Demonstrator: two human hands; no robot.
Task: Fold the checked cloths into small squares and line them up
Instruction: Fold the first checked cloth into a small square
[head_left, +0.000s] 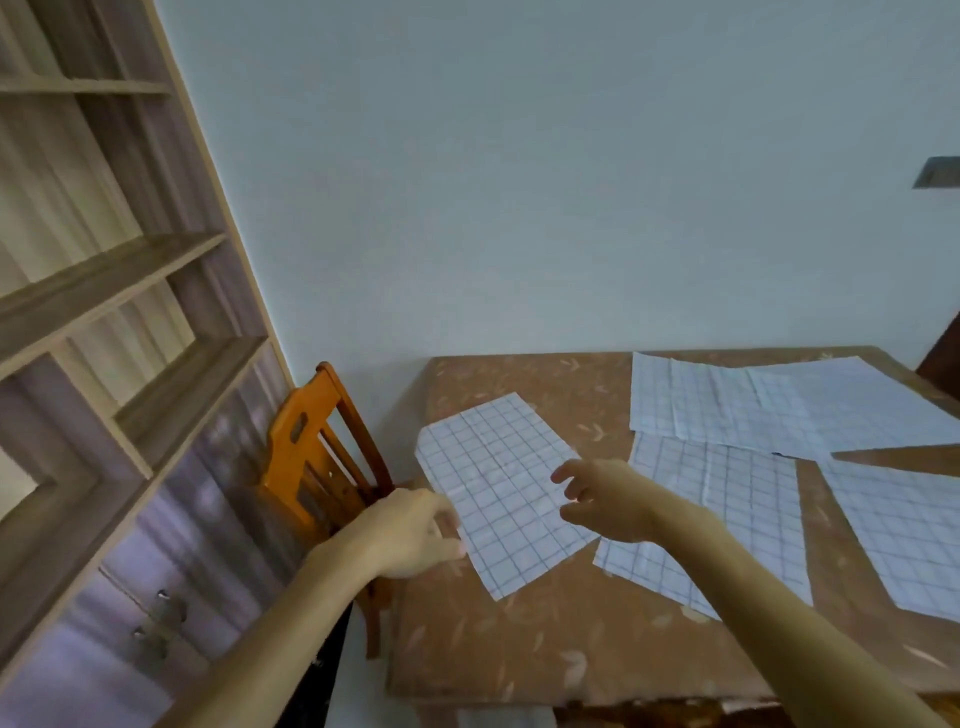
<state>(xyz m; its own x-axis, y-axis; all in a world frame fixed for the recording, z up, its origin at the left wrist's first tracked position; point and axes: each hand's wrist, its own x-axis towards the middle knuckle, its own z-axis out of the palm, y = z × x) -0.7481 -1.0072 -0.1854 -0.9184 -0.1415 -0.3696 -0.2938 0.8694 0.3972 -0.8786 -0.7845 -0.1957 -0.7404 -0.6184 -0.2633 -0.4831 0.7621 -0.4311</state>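
A white cloth with a blue check (498, 488), folded into a long rectangle, lies at the left end of the brown table (519, 654). My left hand (415, 535) pinches its near left edge. My right hand (602, 499) hovers at its right edge with fingers apart and holds nothing. Three more checked cloths lie spread flat to the right: one right behind my right hand (727, 499), one at the back (753, 405), one at the right edge (904, 535).
An orange wooden chair (317, 452) stands against the table's left side, just behind my left hand. A tall wooden shelf unit (114, 291) fills the left. A pale wall rises behind the table.
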